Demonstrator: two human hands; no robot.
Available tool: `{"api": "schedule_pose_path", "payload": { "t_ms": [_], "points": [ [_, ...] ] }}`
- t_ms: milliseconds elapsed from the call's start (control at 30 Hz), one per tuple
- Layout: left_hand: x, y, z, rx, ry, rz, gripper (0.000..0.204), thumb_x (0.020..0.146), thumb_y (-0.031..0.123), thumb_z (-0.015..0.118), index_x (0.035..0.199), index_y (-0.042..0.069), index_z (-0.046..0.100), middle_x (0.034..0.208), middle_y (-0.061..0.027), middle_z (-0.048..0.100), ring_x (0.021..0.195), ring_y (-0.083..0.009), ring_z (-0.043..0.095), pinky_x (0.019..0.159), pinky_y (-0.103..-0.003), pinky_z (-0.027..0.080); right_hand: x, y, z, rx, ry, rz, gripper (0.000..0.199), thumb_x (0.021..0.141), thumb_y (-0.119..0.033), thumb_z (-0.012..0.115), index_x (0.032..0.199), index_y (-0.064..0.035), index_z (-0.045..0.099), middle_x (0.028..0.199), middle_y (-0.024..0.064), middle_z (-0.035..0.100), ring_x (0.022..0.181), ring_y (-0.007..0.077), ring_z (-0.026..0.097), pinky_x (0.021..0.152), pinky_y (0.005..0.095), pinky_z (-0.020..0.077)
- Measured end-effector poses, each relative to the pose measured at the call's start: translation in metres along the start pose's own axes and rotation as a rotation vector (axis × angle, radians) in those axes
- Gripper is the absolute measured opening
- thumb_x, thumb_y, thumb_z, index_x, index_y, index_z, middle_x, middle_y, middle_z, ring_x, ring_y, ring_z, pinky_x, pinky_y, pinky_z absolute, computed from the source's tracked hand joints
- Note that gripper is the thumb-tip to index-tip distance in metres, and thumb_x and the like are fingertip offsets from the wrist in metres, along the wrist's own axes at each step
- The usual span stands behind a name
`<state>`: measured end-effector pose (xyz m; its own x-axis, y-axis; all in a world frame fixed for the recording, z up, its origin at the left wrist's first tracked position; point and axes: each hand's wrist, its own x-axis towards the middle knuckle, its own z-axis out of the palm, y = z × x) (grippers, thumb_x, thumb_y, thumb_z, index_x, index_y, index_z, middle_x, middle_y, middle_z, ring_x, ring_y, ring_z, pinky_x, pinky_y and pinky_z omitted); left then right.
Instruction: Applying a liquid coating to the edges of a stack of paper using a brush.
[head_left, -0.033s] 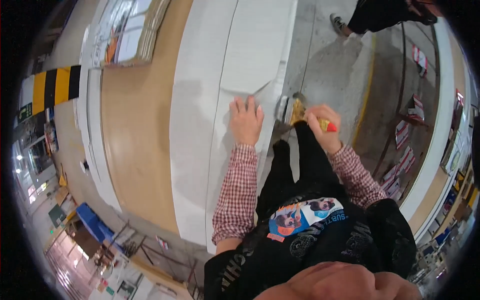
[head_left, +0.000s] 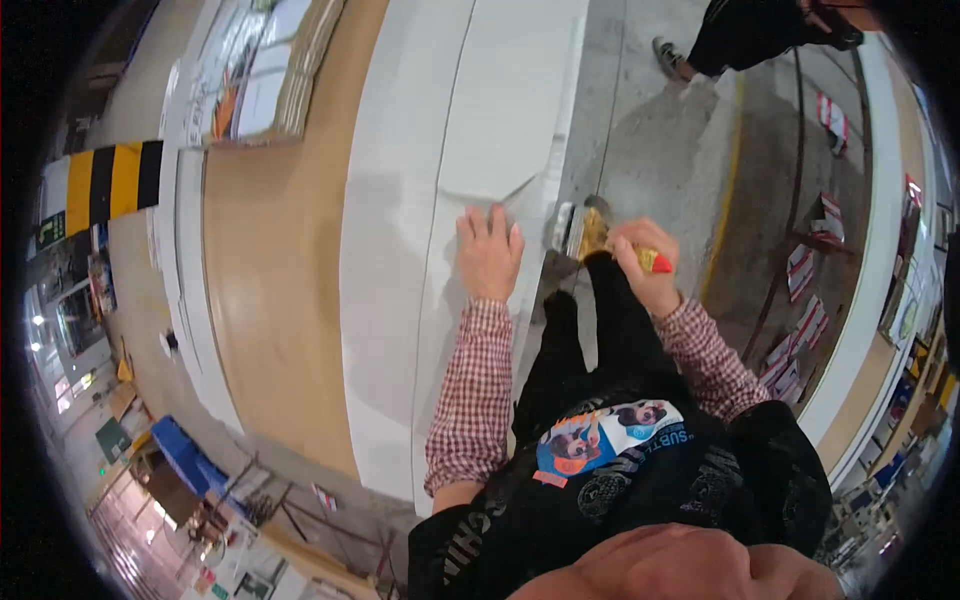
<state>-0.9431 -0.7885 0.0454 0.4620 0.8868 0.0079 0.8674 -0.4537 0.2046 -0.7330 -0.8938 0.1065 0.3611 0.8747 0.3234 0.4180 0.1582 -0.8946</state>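
Note:
My left hand (head_left: 488, 262) lies palm down with fingers stretched out on a long white cardboard sheet (head_left: 385, 350). Its fingertips are at the slit-like end of a raised white flap (head_left: 500, 130). In my right hand (head_left: 650, 265) is a wide flat paintbrush (head_left: 594, 232) with a yellowish handle tipped in red. The brush head points left, just beside the sheet's right edge; whether it touches the board I cannot tell.
A tan board surface (head_left: 270, 290) runs along the left of the sheet. Stacked printed packs (head_left: 275, 85) stand at the far left. Another person's shoe (head_left: 670, 60) and dark trouser leg show on the grey floor (head_left: 660, 130) at the far right. Red-and-white pieces (head_left: 800, 330) lie along the right.
The whole view has shifted slightly. My left fingers look a little closer together, and the brush head shows slightly more. Both hands otherwise stay where they were.

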Motion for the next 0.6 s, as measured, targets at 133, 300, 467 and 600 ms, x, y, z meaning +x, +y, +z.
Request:
{"api": "schedule_pose_path", "payload": {
  "t_ms": [133,300,467,600],
  "points": [
    [-0.005,0.016,0.001,-0.027,-0.002,-0.026,0.062,0.082,0.043,0.061,0.130,0.008,0.047,0.133,-0.0276,0.041,0.124,-0.0469,0.036,0.096,-0.048,0.041,0.007,-0.004,-0.020,0.165,0.143,0.238,0.014,0.089,-0.010,0.056,0.082,0.0003,0.061,0.085,0.0076,0.061,0.068,0.0136,0.058,0.062,0.0253,0.0475],
    [-0.016,0.004,0.003,-0.040,0.034,-0.019,0.073,0.077,0.047,0.067,0.133,0.006,0.044,0.137,-0.0282,0.037,0.129,-0.0471,0.030,0.102,-0.049,0.034,0.051,0.000,-0.044,0.526,0.192,0.335,0.020,0.093,-0.018,0.056,0.101,-0.0001,0.057,0.091,0.0035,0.055,0.069,0.0095,0.057,0.057,0.0231,0.0488],
    [-0.018,-0.017,0.017,-0.112,0.118,-0.022,0.061,0.078,0.040,0.068,0.125,0.004,0.052,0.132,-0.0255,0.044,0.126,-0.0448,0.036,0.102,-0.047,0.035,0.098,0.003,-0.082,0.693,0.277,0.400,0.024,0.089,-0.012,0.060,0.111,-0.0034,0.052,0.092,0.0044,0.057,0.069,0.0110,0.059,0.059,0.0250,0.0508],
    [-0.017,-0.020,0.025,-0.195,0.174,-0.041,0.044,0.082,0.029,0.065,0.115,0.000,0.058,0.126,-0.0235,0.051,0.122,-0.0424,0.042,0.100,-0.045,0.038,0.131,0.026,-0.109,0.737,0.253,0.357,0.015,0.086,-0.008,0.063,0.100,-0.0029,0.058,0.091,0.0060,0.062,0.074,0.0117,0.061,0.064,0.0256,0.0517]
  ]
}}
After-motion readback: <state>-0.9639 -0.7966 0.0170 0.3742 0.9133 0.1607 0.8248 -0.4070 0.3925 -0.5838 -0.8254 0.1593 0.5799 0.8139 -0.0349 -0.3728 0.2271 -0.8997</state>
